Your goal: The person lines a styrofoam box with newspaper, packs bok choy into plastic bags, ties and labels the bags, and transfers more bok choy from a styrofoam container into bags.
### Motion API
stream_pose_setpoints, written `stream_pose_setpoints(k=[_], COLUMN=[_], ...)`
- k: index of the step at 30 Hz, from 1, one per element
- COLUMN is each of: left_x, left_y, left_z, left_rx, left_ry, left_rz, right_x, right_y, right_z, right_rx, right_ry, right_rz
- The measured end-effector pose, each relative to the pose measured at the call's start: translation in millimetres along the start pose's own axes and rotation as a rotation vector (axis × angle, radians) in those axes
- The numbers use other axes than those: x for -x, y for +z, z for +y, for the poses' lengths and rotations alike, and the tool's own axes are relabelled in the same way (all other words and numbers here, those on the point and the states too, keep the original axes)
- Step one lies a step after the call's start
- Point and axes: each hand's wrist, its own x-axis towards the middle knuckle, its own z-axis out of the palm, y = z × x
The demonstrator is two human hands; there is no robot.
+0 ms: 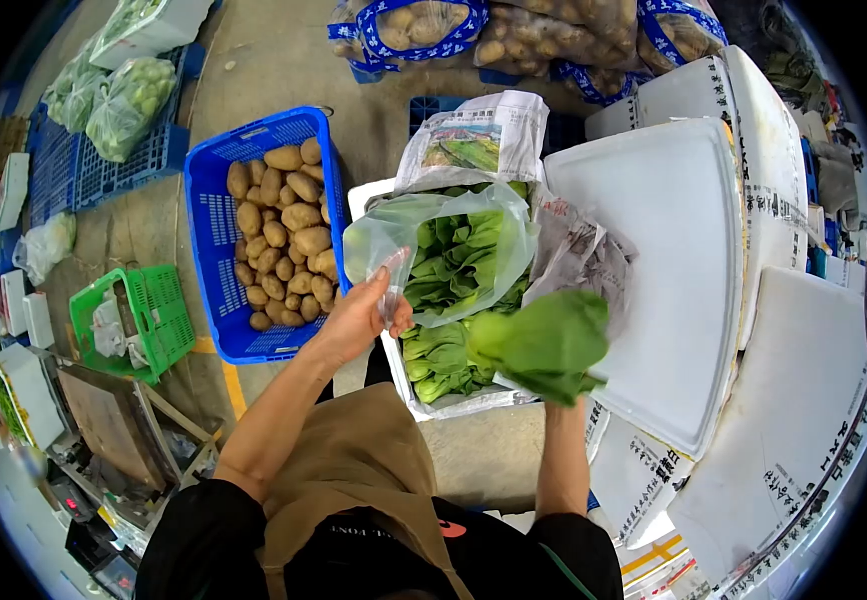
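Plainly, black Chinese characters mark the white foam boxes (789,430) on the right, most of them slanted, small or bent by the lens, so I cannot read them with confidence. A newspaper (474,140) at the far end of the open foam box (362,200) carries a Chinese headline over a colour landscape photo; part of the headline is too small to make out. Blue bands with white print wrap the potato sacks (554,40), which the top edge cuts off. Across the person's dark top (334,555) runs pale lettering that seems to end in "FONT", its start hard to read, with an orange-red mark beside the brown apron (344,450).

The left hand (362,315) has its grip pinched on a clear plastic bag (379,235), spread over the leafy greens (444,365) in the foam box and blurring those beneath it. Above the right wrist (563,420) a bunch of greens (559,335) is raised over the box's near right corner; the right hand's grip is on it, though the leaves hide the fingers. Crumpled paper (579,250) lies against the foam lid (664,290), partly behind that bunch. Potatoes (284,235) fill the blue crate (244,345) to the left
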Motion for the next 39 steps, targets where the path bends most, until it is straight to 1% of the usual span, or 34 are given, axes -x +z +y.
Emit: stream_pose_setpoints(k=[1,3,5,6,7,9,12,14,16,18,20,22,24,26,29,32,35,36,39], left_x=[1.0,4.3,7.1,8.5,9.2,9.6,3.8,-3.9,-3.9,-5.7,-7.5,-8.2,-10.5,-11.5,-8.1,-3.2,-0.8,-1.1,1.3], left_y=[1.5,2.9,1.4,0.6,0.1,0.1,-3.8,2.2,9.5,6.5,3.2,3.3,1.9,0.4,2.9,1.7,0.0,0.0,1.0], left_z=[-0.5,-0.6,-0.8,-1.4,-1.2,-2.8,-10.9,-2.3,1.0,9.4,14.0,13.9,11.0,6.0,5.2,1.7,-3.7,-5.7,-7.7], left_rx=[0.017,0.043,0.051,0.059,0.058,0.062,0.061,0.031,0.028,0.052,0.072,0.071,0.072,0.077,0.037,-0.016,0.028,0.034,0.051], left_ry=[0.005,0.017,0.021,0.018,0.026,0.035,0.045,0.058,0.064,0.073,0.081,0.066,0.061,0.065,0.054,0.029,0.033,0.029,0.012], left_rz=[0.000,0.003,0.008,0.013,0.005,-0.009,-0.016,-0.021,0.010,0.060,0.077,0.048,0.034,0.034,0.042,0.068,0.022,0.035,0.102], right_x=[-17.0,-51.2,-80.5,-84.8,-92.3,-113.8,-131.5,-147.8,-133.0,-108.1,-60.0,-20.6,-6.4,-0.1,-16.5,-31.2,-42.5,-39.6,-22.9], right_y=[23.1,68.6,83.9,101.2,107.5,94.6,44.1,46.0,57.5,79.9,77.0,50.7,8.6,-19.8,-5.2,17.2,29.4,30.9,2.3], right_z=[7.5,8.9,17.6,14.7,11.0,35.6,112.8,107.4,81.2,43.7,33.4,66.8,146.9,231.5,277.0,294.4,295.1,285.0,290.6], right_rx=[-0.249,-0.425,0.487,0.826,1.165,1.588,1.603,1.596,1.521,1.350,1.122,1.081,0.934,1.100,0.905,0.961,0.990,0.967,0.892], right_ry=[-0.019,-0.037,-0.333,-0.588,-0.809,-0.901,-0.505,-0.356,-0.444,-0.782,-0.710,-0.575,-0.190,0.066,0.767,0.763,0.811,0.814,0.925], right_rz=[0.051,0.106,0.096,0.122,0.013,-0.017,0.016,-0.031,-0.057,-0.056,0.000,0.223,0.438,0.502,0.770,1.001,1.089,1.086,1.001])
